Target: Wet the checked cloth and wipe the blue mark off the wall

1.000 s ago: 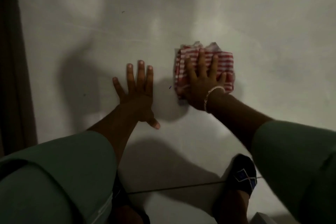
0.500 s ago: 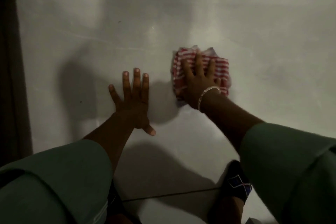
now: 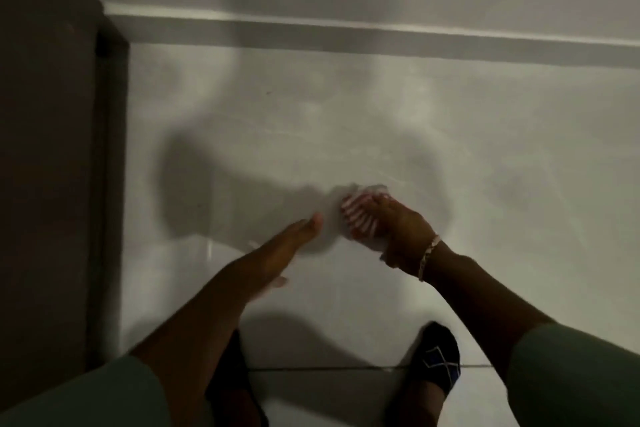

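My right hand [image 3: 398,232] grips the bunched red-and-white checked cloth [image 3: 356,217], which sits against the pale wall [image 3: 346,121] and is blurred by motion. My left hand [image 3: 294,239] is just to the left of the cloth, fingers held straight and together, holding nothing. It is seen edge-on and blurred, and I cannot tell whether it touches the wall. No blue mark shows on the wall; the spot under the cloth and my hands is hidden.
A dark door frame [image 3: 52,149] runs down the left side. A horizontal ledge [image 3: 381,38] crosses the wall above. Below, my feet in dark socks [image 3: 440,357] stand on pale floor tiles with a grout line [image 3: 311,369].
Both hands have come off their flat, spread press on the wall. My right hand has bunched the cloth up in its grip. The view has tilted so the ledge sits lower in frame.
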